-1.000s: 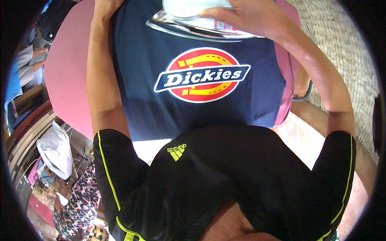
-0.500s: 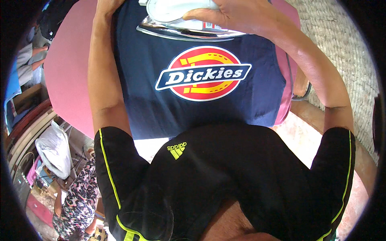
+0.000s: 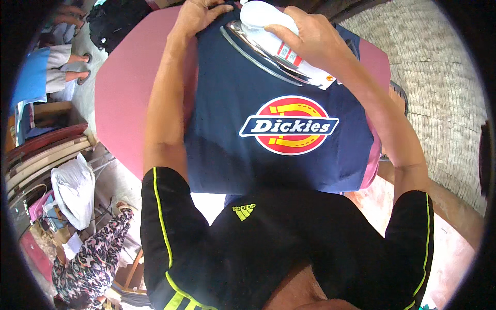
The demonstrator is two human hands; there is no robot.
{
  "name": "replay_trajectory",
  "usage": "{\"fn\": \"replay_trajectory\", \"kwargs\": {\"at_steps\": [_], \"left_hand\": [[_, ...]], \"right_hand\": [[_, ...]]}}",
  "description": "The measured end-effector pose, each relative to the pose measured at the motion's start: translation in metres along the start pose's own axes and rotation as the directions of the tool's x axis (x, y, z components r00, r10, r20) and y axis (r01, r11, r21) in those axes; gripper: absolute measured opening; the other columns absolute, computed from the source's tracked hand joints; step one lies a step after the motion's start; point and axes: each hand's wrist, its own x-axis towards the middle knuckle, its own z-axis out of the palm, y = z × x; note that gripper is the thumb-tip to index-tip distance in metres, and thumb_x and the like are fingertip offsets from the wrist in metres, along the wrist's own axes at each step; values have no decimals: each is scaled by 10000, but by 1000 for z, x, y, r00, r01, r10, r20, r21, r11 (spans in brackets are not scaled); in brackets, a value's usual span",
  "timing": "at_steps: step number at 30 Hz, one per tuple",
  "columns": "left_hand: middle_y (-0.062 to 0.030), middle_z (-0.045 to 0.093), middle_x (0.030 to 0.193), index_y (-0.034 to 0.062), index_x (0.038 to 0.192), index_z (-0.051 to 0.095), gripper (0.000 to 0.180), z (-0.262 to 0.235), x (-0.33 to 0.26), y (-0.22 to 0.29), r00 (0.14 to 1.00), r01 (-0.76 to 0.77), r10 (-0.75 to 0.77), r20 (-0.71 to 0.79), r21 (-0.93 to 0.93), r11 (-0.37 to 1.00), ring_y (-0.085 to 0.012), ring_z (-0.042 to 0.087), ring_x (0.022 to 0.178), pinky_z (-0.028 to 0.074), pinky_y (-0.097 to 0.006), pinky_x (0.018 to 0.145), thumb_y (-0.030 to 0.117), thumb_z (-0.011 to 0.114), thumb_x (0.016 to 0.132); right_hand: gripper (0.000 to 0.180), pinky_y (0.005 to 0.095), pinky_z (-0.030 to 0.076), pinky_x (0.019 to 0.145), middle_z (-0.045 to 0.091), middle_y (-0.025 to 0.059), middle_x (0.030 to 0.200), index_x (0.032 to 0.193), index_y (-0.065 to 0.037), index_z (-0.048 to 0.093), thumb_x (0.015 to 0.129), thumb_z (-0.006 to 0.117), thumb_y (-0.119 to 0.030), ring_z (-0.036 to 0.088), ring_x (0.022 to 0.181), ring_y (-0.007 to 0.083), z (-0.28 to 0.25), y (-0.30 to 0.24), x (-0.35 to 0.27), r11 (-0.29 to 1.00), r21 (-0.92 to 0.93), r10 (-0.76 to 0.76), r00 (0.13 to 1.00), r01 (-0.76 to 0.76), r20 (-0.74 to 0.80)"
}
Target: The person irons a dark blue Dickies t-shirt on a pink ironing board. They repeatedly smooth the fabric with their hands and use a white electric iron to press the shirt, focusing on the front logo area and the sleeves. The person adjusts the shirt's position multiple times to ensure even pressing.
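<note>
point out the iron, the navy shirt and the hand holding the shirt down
iron point(image 3: 268, 18), head view, on its white top casing
navy shirt point(image 3: 232, 82), head view, on plain cloth above the round emblem
left hand point(image 3: 199, 13), head view, on the back of the hand at the shirt's far edge

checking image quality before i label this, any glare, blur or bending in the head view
Head view: bright daylight, sharp at centre, so the navy t-shirt and its round emblem read clearly; glare streaks the iron's chrome edge under the right hand; the left hand is cut by the top rim; fisheye bends the pink ironing board edge, and the corners go black.
</note>
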Motion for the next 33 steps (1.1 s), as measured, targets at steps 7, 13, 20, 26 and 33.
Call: {"fn": "replay_trajectory", "kwargs": {"at_steps": [7,13,20,26,33], "left_hand": [[-179,710,1001,42,1022,720,378,-18,-43,-11,981,174,-163,-105,101,980,-363,676,884,530,-433,793,400,629,941],[-153,700,913,41,979,720,302,-7,-56,-22,960,118,-74,-269,150,982,-318,677,819,525,-405,729,330,700,890],[-129,685,841,46,888,723,217,-6,-62,-18,920,137,-98,-380,77,988,-318,664,769,520,-411,711,259,713,850],[-136,708,881,33,950,739,239,-5,-59,-16,926,181,-150,-346,57,982,-278,694,791,542,-371,741,251,733,854],[-114,659,786,45,852,729,179,-4,-61,-17,907,113,-72,-415,75,991,-323,646,738,515,-424,705,220,695,839]], "right_hand": [[455,433,555,597,655,265,691,912,81,567,990,589,-367,699,610,360,10,-33,38,919,213,329,943,-333,54],[539,537,524,772,644,373,855,923,108,603,975,558,-426,658,875,508,51,-7,96,969,23,246,961,-245,-128],[569,527,522,785,660,361,880,976,130,608,975,552,-437,675,892,489,39,-33,62,920,128,371,928,-371,22],[559,510,524,779,666,342,873,1022,118,591,981,555,-438,680,878,478,50,-20,79,922,154,358,934,-355,5],[539,496,540,727,665,332,829,960,115,591,983,565,-423,691,827,464,46,-23,65,959,88,275,959,-269,-68]]}}
